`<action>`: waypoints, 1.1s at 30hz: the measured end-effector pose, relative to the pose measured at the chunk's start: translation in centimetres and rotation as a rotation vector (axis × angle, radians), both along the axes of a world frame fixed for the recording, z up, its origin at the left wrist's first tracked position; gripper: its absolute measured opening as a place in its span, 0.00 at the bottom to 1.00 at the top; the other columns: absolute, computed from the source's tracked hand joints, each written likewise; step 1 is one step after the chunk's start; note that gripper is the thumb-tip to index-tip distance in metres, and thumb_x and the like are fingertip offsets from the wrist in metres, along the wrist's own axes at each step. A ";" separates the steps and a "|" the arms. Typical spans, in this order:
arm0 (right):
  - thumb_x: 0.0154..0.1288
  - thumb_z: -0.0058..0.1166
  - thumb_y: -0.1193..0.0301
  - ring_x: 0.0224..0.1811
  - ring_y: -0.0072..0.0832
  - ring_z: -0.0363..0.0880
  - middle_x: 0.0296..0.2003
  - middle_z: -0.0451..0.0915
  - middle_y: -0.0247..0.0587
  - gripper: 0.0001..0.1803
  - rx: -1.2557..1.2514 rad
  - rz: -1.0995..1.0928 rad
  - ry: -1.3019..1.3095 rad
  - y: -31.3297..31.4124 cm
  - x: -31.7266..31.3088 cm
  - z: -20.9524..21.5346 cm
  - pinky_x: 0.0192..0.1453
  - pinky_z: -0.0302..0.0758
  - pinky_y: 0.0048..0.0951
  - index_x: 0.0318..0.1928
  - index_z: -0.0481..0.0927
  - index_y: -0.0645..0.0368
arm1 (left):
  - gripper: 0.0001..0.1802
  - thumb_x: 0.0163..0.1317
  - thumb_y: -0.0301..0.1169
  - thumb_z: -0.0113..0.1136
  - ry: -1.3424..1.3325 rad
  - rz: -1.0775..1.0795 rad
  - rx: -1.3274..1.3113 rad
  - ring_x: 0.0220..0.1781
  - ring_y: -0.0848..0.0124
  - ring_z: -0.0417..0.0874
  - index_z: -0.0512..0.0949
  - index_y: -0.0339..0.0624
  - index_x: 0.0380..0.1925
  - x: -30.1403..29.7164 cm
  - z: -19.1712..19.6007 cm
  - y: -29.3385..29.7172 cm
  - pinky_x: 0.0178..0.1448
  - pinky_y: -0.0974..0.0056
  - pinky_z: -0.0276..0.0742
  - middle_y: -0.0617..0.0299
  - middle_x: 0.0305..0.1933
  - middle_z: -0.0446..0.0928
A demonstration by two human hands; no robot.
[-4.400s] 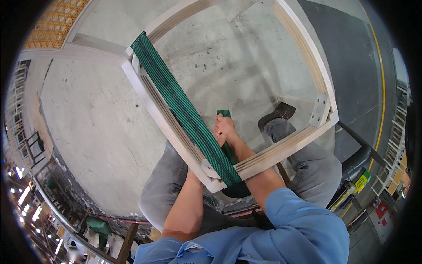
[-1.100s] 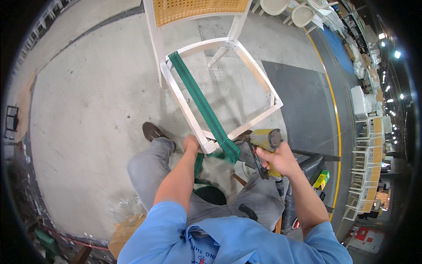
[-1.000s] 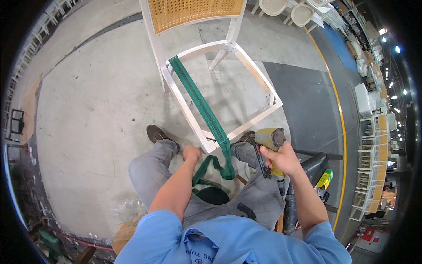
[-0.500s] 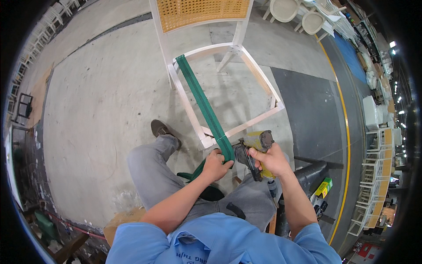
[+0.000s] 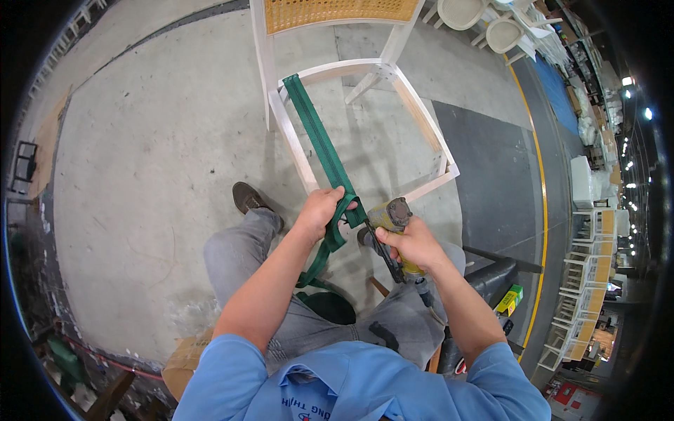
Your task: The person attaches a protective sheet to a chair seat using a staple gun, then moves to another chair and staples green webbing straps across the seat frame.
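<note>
Grey concrete floor fills the workshop, with a darker strip and a yellow line at the right, where white chairs are stacked. On the floor stands a white chair frame with an open seat. A green webbing strap runs across the seat. The left hand is closed on the strap at the front rail. The right hand is wrapped around a yellow staple gun, just beside the strap.
</note>
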State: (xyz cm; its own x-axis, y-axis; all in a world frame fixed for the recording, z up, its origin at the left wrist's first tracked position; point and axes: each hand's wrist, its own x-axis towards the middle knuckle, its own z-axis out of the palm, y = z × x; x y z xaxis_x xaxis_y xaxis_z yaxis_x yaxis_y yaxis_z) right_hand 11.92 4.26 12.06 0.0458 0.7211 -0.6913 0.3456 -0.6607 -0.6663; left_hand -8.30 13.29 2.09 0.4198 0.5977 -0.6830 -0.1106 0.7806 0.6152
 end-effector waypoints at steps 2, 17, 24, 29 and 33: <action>0.70 0.68 0.62 0.20 0.20 0.76 0.29 0.81 0.33 0.19 -0.018 -0.001 -0.023 0.2 -0.3 -0.2 0.23 0.73 0.27 0.51 0.81 0.62 | 0.22 0.80 0.41 0.52 -0.012 0.011 -0.007 0.37 0.70 0.85 0.81 0.30 0.52 0.0 0.0 0.1 0.35 0.62 0.78 0.55 0.44 0.88; 0.69 0.68 0.63 0.21 0.19 0.76 0.29 0.81 0.32 0.20 -0.033 0.073 -0.091 0.0 -2.4 0.3 0.24 0.74 0.27 0.52 0.80 0.63 | 0.21 0.80 0.38 0.49 -0.036 0.022 -0.059 0.32 0.72 0.85 0.79 0.29 0.54 -0.1 -0.2 0.6 0.28 0.64 0.76 0.52 0.44 0.89; 0.71 0.67 0.62 0.23 0.21 0.79 0.29 0.81 0.32 0.19 0.049 -0.062 -0.065 -2.1 0.7 3.9 0.26 0.77 0.27 0.51 0.81 0.63 | 0.20 0.80 0.37 0.49 -0.112 0.013 -0.080 0.37 0.67 0.87 0.78 0.28 0.56 -1.0 0.1 0.4 0.33 0.61 0.84 0.49 0.46 0.88; 0.71 0.68 0.62 0.24 0.24 0.78 0.37 0.79 0.35 0.20 0.272 -0.497 0.001 -8.7 9.2 10.2 0.28 0.78 0.30 0.53 0.79 0.64 | 0.19 0.74 0.37 0.62 -0.064 -0.070 0.092 0.40 0.70 0.86 0.82 0.30 0.52 -1.1 0.4 -1.6 0.40 0.65 0.82 0.60 0.42 0.86; 0.71 0.69 0.58 0.27 0.25 0.79 0.39 0.79 0.35 0.24 0.247 -0.828 -0.094 -17.1 18.7 11.6 0.28 0.77 0.31 0.55 0.76 0.61 | 0.15 0.68 0.34 0.69 0.211 -0.005 0.392 0.38 0.75 0.81 0.85 0.32 0.45 -0.8 -0.6 -3.3 0.44 0.66 0.76 0.62 0.40 0.84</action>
State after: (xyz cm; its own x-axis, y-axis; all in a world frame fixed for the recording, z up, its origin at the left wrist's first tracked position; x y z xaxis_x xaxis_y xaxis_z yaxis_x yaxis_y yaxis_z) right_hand 30.61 -12.85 23.68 0.6714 0.5591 -0.4863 -0.1218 -0.5641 -0.8167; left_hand -9.05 10.00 1.49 0.2995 0.8270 -0.4759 0.0523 0.4838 0.8736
